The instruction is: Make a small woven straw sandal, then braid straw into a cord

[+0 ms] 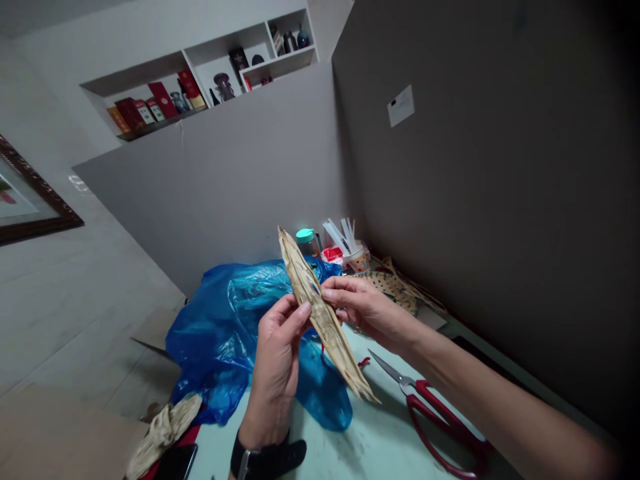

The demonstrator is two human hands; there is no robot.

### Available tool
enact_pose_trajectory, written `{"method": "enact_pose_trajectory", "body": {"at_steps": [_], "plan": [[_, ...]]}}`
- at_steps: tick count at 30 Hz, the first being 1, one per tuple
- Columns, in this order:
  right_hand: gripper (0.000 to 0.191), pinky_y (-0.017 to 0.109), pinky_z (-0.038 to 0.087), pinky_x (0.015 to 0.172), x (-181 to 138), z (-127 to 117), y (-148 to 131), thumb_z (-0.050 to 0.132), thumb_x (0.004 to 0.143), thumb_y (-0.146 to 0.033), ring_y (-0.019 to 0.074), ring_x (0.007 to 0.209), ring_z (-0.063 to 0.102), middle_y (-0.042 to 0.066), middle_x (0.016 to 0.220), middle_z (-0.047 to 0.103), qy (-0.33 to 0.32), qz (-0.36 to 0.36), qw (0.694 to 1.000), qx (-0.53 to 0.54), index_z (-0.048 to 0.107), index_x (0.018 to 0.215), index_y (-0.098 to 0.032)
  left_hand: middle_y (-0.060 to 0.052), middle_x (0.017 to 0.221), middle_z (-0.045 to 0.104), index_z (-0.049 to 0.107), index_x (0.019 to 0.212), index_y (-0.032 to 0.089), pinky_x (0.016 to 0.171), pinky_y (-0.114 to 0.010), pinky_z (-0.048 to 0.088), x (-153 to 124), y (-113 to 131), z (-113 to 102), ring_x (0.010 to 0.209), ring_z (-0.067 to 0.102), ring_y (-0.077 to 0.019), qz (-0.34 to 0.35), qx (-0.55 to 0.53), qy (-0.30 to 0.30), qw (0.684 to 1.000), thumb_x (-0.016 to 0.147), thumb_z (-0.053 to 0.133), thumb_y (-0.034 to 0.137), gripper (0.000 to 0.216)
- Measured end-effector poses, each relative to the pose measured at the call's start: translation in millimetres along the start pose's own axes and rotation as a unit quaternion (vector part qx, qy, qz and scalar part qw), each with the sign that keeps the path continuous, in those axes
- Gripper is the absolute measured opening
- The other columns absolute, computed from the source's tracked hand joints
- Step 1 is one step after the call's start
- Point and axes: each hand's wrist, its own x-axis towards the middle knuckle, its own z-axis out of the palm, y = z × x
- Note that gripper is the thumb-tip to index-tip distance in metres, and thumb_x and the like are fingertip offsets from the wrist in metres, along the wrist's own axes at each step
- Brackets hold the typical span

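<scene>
A long dried tan leaf strip, pointed at both ends, is held up above the table between both hands. My left hand pinches its middle from the left, thumb and fingers closed on it; a black watch sits on that wrist. My right hand grips the same strip from the right, fingers pressed on its edge. Red-handled scissors lie on the pale table under my right forearm.
A crumpled blue plastic bag lies behind the hands. At the back corner stand a teal-lidded bottle, a cup of white sticks and a woven piece. Another dried strip and a phone lie at the left. Grey partitions enclose the table.
</scene>
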Motion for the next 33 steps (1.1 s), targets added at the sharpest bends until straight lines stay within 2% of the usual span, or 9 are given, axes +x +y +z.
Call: {"method": "enact_pose_trajectory", "body": {"at_steps": [5, 8, 11, 13, 15, 18, 23, 29, 33], "plan": [[0.026, 0.025, 0.043, 0.074, -1, 2, -3, 0.068, 0.08, -0.038, 0.0148, 0.085, 0.057, 0.001, 0.089, 0.06, 0.055, -0.063, 0.982, -0.169, 0.059, 0.094, -0.018, -0.003, 0.079, 0.067, 0.067, 0.085, 0.014, 0.072, -0.024, 0.048, 1, -8, 5, 0.075, 0.06, -0.0141, 0.048, 0.096, -0.001, 0.994, 0.074, 0.067, 0.023, 0.015], [0.031, 0.028, 0.044, 0.075, 1, 0, 0, 0.064, 0.081, -0.041, 0.0175, 0.087, 0.058, 0.004, 0.093, 0.063, 0.076, -0.065, 0.974, -0.204, 0.062, 0.1, -0.017, -0.001, 0.069, 0.064, 0.065, 0.077, 0.014, 0.064, -0.024, 0.044, -3, -18, 14, 0.067, 0.057, -0.0139, 0.065, 0.252, -0.022, 0.965, 0.076, 0.059, 0.019, 0.008], [0.029, 0.028, 0.046, 0.069, 4, -4, 2, 0.058, 0.083, -0.043, 0.0177, 0.081, 0.061, 0.006, 0.09, 0.065, 0.097, -0.05, 0.981, -0.161, 0.062, 0.092, -0.016, -0.003, 0.074, 0.066, 0.064, 0.076, 0.016, 0.063, -0.025, 0.042, -12, -26, 24, 0.067, 0.057, -0.0155, 0.09, 0.441, -0.085, 0.889, 0.08, 0.052, 0.016, 0.013], [0.026, 0.024, 0.045, 0.06, 4, -7, -1, 0.057, 0.083, -0.044, 0.0136, 0.068, 0.06, 0.002, 0.081, 0.063, 0.137, -0.077, 0.978, -0.136, 0.058, 0.088, -0.018, -0.004, 0.08, 0.069, 0.065, 0.08, 0.019, 0.065, -0.027, 0.042, -18, -25, 28, 0.073, 0.061, -0.0183, 0.098, 0.535, -0.148, 0.826, 0.083, 0.052, 0.022, 0.013], [0.025, 0.02, 0.034, 0.045, 3, -11, -7, 0.056, 0.083, -0.044, 0.0074, 0.048, 0.045, -0.004, 0.068, 0.054, 0.175, -0.099, 0.971, -0.127, 0.053, 0.086, -0.02, -0.005, 0.084, 0.071, 0.067, 0.083, 0.021, 0.068, -0.029, 0.042, -21, -17, 27, 0.08, 0.064, -0.0219, 0.094, 0.608, -0.186, 0.766, 0.085, 0.054, 0.03, 0.017], [0.027, 0.018, 0.018, 0.038, 2, -19, -15, 0.052, 0.084, -0.047, 0.0052, 0.042, 0.025, -0.008, 0.061, 0.036, 0.208, -0.104, 0.96, -0.157, 0.048, 0.083, -0.021, -0.006, 0.086, 0.073, 0.071, 0.087, 0.023, 0.069, -0.03, 0.043, -10, 2, 15, 0.085, 0.066, -0.0249, 0.09, 0.682, -0.167, 0.706, 0.085, 0.056, 0.034, 0.019], [0.034, 0.02, 0.023, 0.042, 14, -30, -25, 0.052, 0.083, -0.052, 0.0078, 0.048, 0.032, -0.005, 0.062, 0.039, 0.211, -0.085, 0.94, -0.255, 0.048, 0.076, -0.019, -0.008, 0.091, 0.073, 0.071, 0.095, 0.02, 0.074, -0.03, 0.044, 39, 16, -18, 0.087, 0.065, -0.0236, 0.138, 0.69, -0.108, 0.702, 0.086, 0.054, 0.027, 0.02], [0.011, 0.024, 0.032, 0.05, 51, -40, -32, 0.054, 0.079, -0.028, 0.0119, 0.056, 0.044, -0.002, 0.062, 0.049, 0.172, -0.086, 0.906, -0.376, 0.057, 0.077, -0.017, -0.008, 0.096, 0.073, 0.073, 0.095, 0.018, 0.083, -0.028, 0.045, 95, -11, -43, 0.092, 0.064, -0.0204, 0.184, 0.682, -0.1, 0.701, 0.083, 0.049, 0.008, 0.029], [0.015, 0.027, 0.043, 0.061, 85, -46, -23, 0.048, 0.084, -0.018, 0.0149, 0.066, 0.055, 0.001, 0.071, 0.059, 0.15, -0.055, 0.87, -0.466, 0.063, 0.081, -0.014, -0.007, 0.1, 0.072, 0.07, 0.104, 0.017, 0.088, -0.032, 0.045, 120, -22, -50, 0.095, 0.063, -0.018, 0.202, 0.676, -0.089, 0.703, 0.085, 0.048, 0.003, 0.032]]}}
